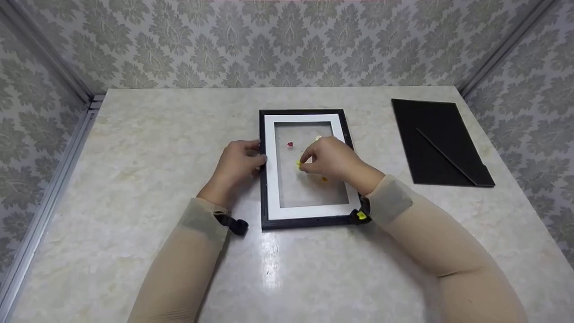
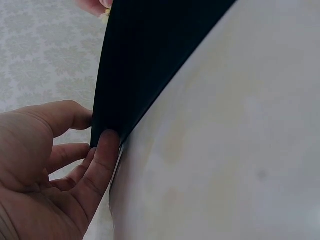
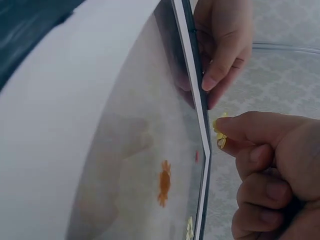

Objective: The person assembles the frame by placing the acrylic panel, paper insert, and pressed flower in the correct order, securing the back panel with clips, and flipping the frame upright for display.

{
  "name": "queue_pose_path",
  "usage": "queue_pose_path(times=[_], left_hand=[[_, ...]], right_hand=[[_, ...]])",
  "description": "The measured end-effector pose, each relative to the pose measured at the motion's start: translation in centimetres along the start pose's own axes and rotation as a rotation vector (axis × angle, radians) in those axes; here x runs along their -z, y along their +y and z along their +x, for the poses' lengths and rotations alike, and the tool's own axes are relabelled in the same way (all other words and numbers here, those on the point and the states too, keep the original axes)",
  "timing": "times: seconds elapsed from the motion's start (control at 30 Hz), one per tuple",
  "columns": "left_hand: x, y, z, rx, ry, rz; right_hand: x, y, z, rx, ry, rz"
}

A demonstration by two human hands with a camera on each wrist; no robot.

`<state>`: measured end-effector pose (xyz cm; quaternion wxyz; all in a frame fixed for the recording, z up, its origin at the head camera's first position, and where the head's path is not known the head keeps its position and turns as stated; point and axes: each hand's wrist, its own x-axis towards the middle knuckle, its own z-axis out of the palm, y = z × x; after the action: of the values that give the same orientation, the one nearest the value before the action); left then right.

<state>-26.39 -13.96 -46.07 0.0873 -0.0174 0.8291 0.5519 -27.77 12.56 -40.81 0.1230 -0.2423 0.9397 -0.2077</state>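
Note:
A black picture frame (image 1: 264,197) with a white inner border lies on the table, a clear pane in its middle. My left hand (image 1: 235,163) grips its left edge, thumb by the top face and fingers along the side. Over the pane, my right hand (image 1: 334,157) pinches a small yellow flower (image 3: 221,131) between thumb and forefinger, the other fingers curled in. On the pane are a small red flower (image 1: 290,144), an orange flower (image 3: 164,183) and a pale yellow flower (image 3: 189,228), the last partly hidden by the right hand in the head view.
To the right on the marbled table (image 1: 134,179) lies a black backing board (image 1: 426,121) with a slim stand leg (image 1: 446,157) across it. Patterned wall panels (image 1: 269,40) enclose the table at the back and sides.

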Motion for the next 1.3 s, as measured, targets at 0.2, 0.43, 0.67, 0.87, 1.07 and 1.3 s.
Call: queue_pose_path(times=[0.2, 0.43, 0.67, 0.87, 1.07, 1.3], left_hand=[[-0.2, 0.0, 0.3, -0.002, 0.005, 0.021], [-0.3, 0.1, 0.5, -0.008, 0.005, 0.019], [-0.1, 0.1, 0.3, 0.0, 0.002, 0.035], [0.0, -0.1, 0.1, -0.008, 0.008, 0.027], [-0.1, 0.0, 0.2, -0.016, 0.006, 0.036], [-0.1, -0.2, 0.3, -0.02, 0.005, 0.039]], right_hand=[[-1.3, -0.5, 0.3, 0.031, -0.056, -0.019], [-1.8, -0.5, 0.2, 0.041, -0.07, -0.043], [-1.9, -0.2, 0.0, 0.051, -0.049, -0.002], [-0.7, 0.2, -0.7, 0.007, -0.018, 0.065], [1.1, 1.9, -2.1, -0.042, 0.048, 0.165], [3.1, 4.6, -3.8, -0.09, 0.179, 0.281]])
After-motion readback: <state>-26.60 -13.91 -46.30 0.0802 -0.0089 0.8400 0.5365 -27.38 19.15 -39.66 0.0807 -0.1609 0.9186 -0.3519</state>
